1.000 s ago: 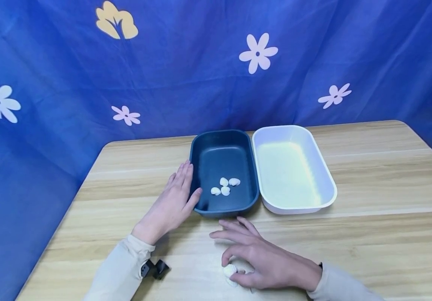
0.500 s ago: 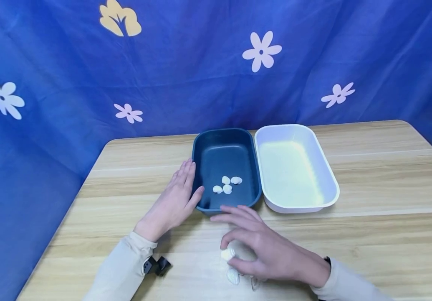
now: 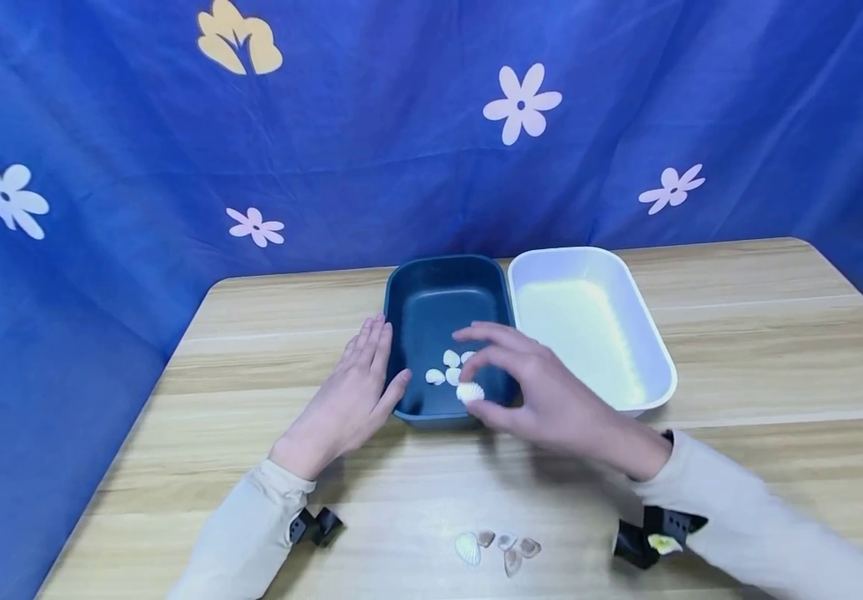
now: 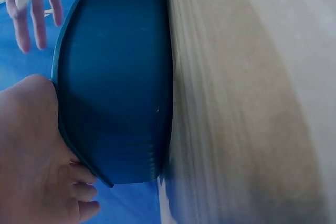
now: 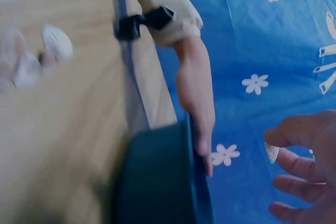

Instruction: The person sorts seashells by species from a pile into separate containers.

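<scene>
Between thumb and forefinger, my right hand [image 3: 551,396] pinches a white ribbed seashell [image 3: 469,392] above the near right part of a dark blue tray [image 3: 439,308]. The held shell [image 5: 271,152] also shows at the fingertips in the right wrist view. Several small white shells [image 3: 435,377] lie in the tray, partly hidden by that hand. My left hand [image 3: 348,400] rests with straight fingers against the tray's left rim, its thumb over the near left corner. The left wrist view shows the tray's outer wall [image 4: 115,77] beside this hand.
A white tray [image 3: 574,325] stands right beside the dark one. On the wooden table [image 3: 371,558] near the front lie a larger white shell [image 3: 468,548] and several brownish shells [image 3: 513,562]. A blue flowered curtain [image 3: 371,150] hangs behind the table.
My right hand has picked the white shell up from the group near the table's front and carried it forward over the dark tray. The left hand has stayed at the rim.
</scene>
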`<state>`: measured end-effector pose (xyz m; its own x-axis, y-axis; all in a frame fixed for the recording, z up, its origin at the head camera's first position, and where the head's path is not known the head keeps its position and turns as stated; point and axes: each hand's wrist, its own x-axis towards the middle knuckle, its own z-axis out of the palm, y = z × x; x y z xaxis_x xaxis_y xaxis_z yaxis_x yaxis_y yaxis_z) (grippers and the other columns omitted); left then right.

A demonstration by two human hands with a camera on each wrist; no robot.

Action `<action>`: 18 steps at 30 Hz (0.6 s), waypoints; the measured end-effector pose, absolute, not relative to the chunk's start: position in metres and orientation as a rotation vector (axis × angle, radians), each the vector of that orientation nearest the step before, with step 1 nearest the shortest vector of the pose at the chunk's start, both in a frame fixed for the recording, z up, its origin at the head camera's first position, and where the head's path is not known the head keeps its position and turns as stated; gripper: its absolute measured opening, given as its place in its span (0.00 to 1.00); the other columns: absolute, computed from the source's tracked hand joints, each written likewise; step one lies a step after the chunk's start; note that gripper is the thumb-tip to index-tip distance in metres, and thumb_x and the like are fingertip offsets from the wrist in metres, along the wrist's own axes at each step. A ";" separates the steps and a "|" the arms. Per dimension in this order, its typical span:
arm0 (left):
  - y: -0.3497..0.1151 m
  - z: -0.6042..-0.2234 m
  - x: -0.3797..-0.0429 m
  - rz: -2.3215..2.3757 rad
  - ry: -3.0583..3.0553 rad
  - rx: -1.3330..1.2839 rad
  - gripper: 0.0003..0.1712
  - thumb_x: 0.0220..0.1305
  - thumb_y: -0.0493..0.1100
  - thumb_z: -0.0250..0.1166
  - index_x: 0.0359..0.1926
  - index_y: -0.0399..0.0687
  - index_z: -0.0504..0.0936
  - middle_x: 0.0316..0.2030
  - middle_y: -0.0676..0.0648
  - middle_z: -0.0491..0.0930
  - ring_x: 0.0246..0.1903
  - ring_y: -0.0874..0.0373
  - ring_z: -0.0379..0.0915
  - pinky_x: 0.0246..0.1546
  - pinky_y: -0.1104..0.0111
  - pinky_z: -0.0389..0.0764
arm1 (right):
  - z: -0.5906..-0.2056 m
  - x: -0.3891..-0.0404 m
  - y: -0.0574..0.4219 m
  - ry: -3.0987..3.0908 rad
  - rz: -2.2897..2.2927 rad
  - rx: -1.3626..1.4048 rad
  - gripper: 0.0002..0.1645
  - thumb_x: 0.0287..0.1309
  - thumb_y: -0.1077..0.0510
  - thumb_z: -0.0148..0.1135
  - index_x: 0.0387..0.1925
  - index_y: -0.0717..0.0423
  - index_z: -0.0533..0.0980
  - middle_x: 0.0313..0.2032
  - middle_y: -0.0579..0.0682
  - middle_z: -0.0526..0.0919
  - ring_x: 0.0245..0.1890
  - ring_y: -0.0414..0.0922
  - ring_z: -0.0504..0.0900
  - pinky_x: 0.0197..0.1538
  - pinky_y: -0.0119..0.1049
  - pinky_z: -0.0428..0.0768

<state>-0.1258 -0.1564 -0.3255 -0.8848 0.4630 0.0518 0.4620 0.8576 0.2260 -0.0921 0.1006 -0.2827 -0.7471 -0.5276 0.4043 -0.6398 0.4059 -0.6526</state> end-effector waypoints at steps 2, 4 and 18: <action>-0.156 -0.326 -0.126 0.364 3.023 0.755 0.40 0.75 0.54 0.44 0.73 0.28 0.45 0.74 0.32 0.41 0.73 0.41 0.35 0.72 0.51 0.45 | -0.276 -0.103 0.102 -2.586 1.255 1.004 0.09 0.52 0.60 0.70 0.36 0.53 0.79 0.60 0.54 0.74 0.63 0.52 0.70 0.65 0.51 0.68; -0.156 -0.325 -0.126 0.359 3.025 0.753 0.40 0.75 0.54 0.44 0.73 0.28 0.45 0.74 0.33 0.41 0.73 0.41 0.35 0.72 0.51 0.44 | -0.270 -0.115 0.101 -2.668 1.235 0.946 0.08 0.53 0.59 0.70 0.36 0.54 0.79 0.59 0.55 0.74 0.62 0.53 0.71 0.64 0.50 0.69; -0.158 -0.327 -0.124 0.337 3.033 0.773 0.40 0.75 0.54 0.44 0.72 0.27 0.47 0.74 0.32 0.42 0.74 0.41 0.35 0.72 0.51 0.45 | -0.262 -0.194 0.086 -2.974 0.908 0.725 0.11 0.54 0.58 0.66 0.36 0.63 0.81 0.56 0.60 0.75 0.59 0.56 0.71 0.64 0.45 0.68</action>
